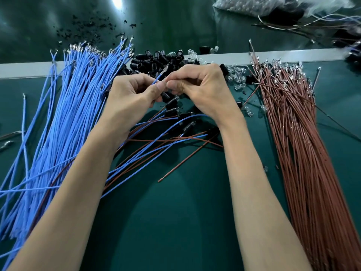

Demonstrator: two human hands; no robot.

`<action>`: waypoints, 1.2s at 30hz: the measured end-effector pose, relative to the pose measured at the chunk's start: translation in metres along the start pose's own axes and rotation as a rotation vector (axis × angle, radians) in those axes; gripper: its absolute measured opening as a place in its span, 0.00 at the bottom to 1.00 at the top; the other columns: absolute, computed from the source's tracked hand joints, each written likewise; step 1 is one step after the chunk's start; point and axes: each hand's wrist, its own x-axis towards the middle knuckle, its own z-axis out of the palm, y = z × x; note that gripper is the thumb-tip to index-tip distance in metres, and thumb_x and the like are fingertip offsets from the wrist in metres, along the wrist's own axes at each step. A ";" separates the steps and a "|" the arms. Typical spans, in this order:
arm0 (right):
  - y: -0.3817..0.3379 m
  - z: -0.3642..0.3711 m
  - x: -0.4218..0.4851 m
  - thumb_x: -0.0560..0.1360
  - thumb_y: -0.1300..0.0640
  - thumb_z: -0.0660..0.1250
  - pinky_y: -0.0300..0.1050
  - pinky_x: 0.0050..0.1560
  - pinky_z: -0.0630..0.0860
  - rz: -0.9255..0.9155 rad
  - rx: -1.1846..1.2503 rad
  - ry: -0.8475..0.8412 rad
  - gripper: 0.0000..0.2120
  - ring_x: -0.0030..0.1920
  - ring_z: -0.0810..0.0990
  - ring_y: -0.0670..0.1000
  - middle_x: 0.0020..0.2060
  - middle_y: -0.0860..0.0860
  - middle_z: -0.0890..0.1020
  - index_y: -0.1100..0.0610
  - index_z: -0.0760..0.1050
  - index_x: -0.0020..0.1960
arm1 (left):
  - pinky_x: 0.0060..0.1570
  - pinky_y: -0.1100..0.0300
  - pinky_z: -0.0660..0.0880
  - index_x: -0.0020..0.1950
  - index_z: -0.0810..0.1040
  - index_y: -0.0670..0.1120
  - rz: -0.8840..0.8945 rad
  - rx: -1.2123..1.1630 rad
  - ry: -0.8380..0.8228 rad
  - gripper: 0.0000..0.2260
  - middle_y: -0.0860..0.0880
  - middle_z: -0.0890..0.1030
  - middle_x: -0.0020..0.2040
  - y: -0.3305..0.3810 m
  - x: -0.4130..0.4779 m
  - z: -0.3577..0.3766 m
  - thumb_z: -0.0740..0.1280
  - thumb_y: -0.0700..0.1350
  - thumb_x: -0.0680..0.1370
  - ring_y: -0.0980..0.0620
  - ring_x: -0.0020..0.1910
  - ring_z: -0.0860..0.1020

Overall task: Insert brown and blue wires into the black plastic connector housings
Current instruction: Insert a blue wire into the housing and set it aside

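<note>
- At the middle of the dark green bench mat (175, 222), both hands meet just in front of a heap of short black cylindrical plastic connector housings (156, 57).
- The left hand (129, 94) pinches a single thin blue insulated wire (159, 77) between thumb and forefinger. Its crimped metal terminal (165, 71) sticks out past the fingertips.
- The right hand (201, 89) is curled tight, its fingertips pressed against the left thumb right beside the wire. I cannot tell whether it holds a housing, as the fingers hide whatever is inside.
- The key relation: the wire's long axis runs up and away from the person, slanting towards the right. The terminal points at the housing heap and sits just above the right hand's fingertips, so the right hand is the nearer one to meet it.
- My judgement is that any housing must line up its bore with that slant before the terminal can go in.
- A loose fan of blue wires (68, 114) lies to the left and a fan of brown wires (293, 143) to the right.
- Several wires already fitted in black housings (175, 133) lie under the wrists.
</note>
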 end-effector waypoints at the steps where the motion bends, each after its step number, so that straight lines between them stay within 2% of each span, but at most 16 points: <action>1: -0.001 0.000 0.000 0.71 0.67 0.71 0.34 0.40 0.75 -0.016 -0.026 0.000 0.08 0.34 0.79 0.40 0.36 0.50 0.82 0.58 0.81 0.49 | 0.30 0.71 0.66 0.37 0.79 0.49 0.001 0.000 0.003 0.08 0.56 0.77 0.27 0.000 0.000 0.000 0.69 0.45 0.77 0.62 0.27 0.70; 6: -0.001 0.004 0.000 0.73 0.64 0.72 0.36 0.43 0.76 -0.047 -0.108 0.048 0.05 0.37 0.79 0.43 0.37 0.49 0.81 0.62 0.83 0.48 | 0.29 0.72 0.66 0.38 0.79 0.49 -0.009 -0.032 0.035 0.08 0.57 0.77 0.26 0.001 0.002 -0.002 0.68 0.43 0.77 0.62 0.26 0.70; 9: 0.000 0.005 0.000 0.73 0.62 0.72 0.42 0.47 0.78 -0.005 -0.093 0.060 0.06 0.41 0.80 0.46 0.40 0.51 0.82 0.62 0.83 0.49 | 0.29 0.72 0.66 0.38 0.80 0.49 -0.002 -0.027 0.038 0.07 0.57 0.77 0.26 0.001 0.001 -0.002 0.68 0.44 0.77 0.62 0.26 0.71; 14: 0.002 0.003 -0.001 0.72 0.64 0.72 0.33 0.41 0.74 0.057 0.038 0.037 0.06 0.35 0.79 0.39 0.36 0.46 0.82 0.59 0.82 0.49 | 0.30 0.71 0.67 0.38 0.79 0.50 0.016 0.007 0.033 0.07 0.57 0.77 0.28 0.000 0.001 0.000 0.69 0.45 0.77 0.61 0.27 0.71; 18: 0.003 0.002 0.000 0.70 0.69 0.73 0.33 0.40 0.76 0.069 0.140 0.038 0.09 0.34 0.80 0.41 0.32 0.44 0.83 0.59 0.81 0.47 | 0.32 0.69 0.68 0.39 0.78 0.50 0.023 0.042 0.017 0.07 0.58 0.78 0.27 -0.001 0.001 0.000 0.69 0.44 0.77 0.61 0.28 0.71; 25: 0.002 0.000 -0.001 0.68 0.67 0.74 0.35 0.43 0.76 0.070 0.093 0.036 0.07 0.37 0.82 0.42 0.33 0.45 0.84 0.58 0.82 0.43 | 0.34 0.70 0.69 0.38 0.78 0.50 0.073 0.098 0.030 0.07 0.58 0.78 0.28 -0.001 0.000 0.003 0.69 0.44 0.77 0.63 0.28 0.72; 30: 0.002 0.001 0.000 0.69 0.65 0.74 0.39 0.44 0.77 0.073 0.026 0.050 0.04 0.38 0.81 0.47 0.36 0.54 0.84 0.59 0.82 0.42 | 0.35 0.67 0.69 0.39 0.79 0.50 0.051 0.077 0.038 0.07 0.59 0.78 0.28 -0.001 0.000 0.004 0.69 0.45 0.77 0.63 0.29 0.72; 34: 0.001 0.002 -0.001 0.71 0.64 0.73 0.36 0.42 0.75 0.048 -0.007 0.085 0.03 0.36 0.79 0.43 0.35 0.49 0.82 0.58 0.81 0.43 | 0.36 0.61 0.66 0.41 0.81 0.50 0.025 0.046 0.024 0.06 0.57 0.77 0.29 -0.002 0.001 0.004 0.69 0.46 0.77 0.55 0.33 0.70; 36: 0.001 0.004 -0.001 0.73 0.64 0.71 0.35 0.41 0.75 0.041 -0.030 0.099 0.03 0.34 0.77 0.42 0.33 0.47 0.81 0.56 0.81 0.43 | 0.35 0.65 0.67 0.42 0.81 0.52 0.028 0.030 0.019 0.05 0.58 0.77 0.29 -0.002 0.001 0.004 0.68 0.46 0.77 0.57 0.32 0.71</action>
